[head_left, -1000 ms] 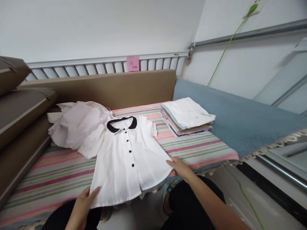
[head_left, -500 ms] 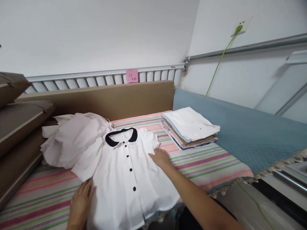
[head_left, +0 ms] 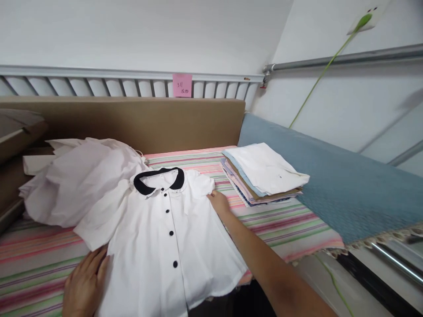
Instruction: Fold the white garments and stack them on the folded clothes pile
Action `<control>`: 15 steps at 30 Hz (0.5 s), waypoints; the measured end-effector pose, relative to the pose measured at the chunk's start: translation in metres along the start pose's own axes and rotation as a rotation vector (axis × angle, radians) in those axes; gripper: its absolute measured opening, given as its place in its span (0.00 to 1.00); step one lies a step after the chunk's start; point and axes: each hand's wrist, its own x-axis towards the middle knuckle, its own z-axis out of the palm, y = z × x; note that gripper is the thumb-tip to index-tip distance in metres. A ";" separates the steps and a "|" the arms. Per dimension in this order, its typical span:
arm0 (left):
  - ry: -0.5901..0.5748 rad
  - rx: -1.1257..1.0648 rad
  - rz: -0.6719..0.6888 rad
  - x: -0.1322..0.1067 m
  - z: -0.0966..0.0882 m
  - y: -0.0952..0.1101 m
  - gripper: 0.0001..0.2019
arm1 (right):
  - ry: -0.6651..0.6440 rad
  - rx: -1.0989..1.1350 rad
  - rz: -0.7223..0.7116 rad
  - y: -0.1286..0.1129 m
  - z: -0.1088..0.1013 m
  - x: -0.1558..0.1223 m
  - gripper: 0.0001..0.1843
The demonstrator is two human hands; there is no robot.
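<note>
A white short-sleeved blouse (head_left: 145, 246) with a black collar and a row of black buttons lies front up, spread on a striped cloth (head_left: 280, 229). My right hand (head_left: 218, 202) pinches the blouse's edge just under the sleeve on the right. At the opposite side my left hand (head_left: 86, 279) has its fingers closed at the blouse's edge below the other sleeve; its fingertips are partly hidden there.
A stack of folded clothes (head_left: 267, 169) with a white one on top sits to the right. Crumpled pale fabric (head_left: 89, 176) lies at the left, near brown boxes (head_left: 20, 132). A brown board (head_left: 148, 125) and a blue padded cover (head_left: 317, 167) border the surface.
My view has shifted, bringing the radiator and board lower left into fuller sight. My right hand has closed its fingers at the sleeve edge; the blouse stays spread out.
</note>
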 end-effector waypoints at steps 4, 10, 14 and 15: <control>0.005 0.006 0.013 0.001 0.003 -0.003 0.24 | 0.031 -0.026 0.087 0.007 -0.001 0.004 0.19; 0.027 -0.128 -0.041 0.000 -0.007 0.011 0.21 | -0.040 -0.004 0.036 0.004 -0.020 -0.013 0.22; 0.001 -0.426 -0.270 0.009 -0.027 0.023 0.16 | -0.151 0.008 -0.031 0.017 -0.024 -0.044 0.30; -0.013 -0.499 -0.360 0.015 -0.031 0.025 0.15 | -0.170 -0.006 -0.045 0.023 -0.023 -0.053 0.30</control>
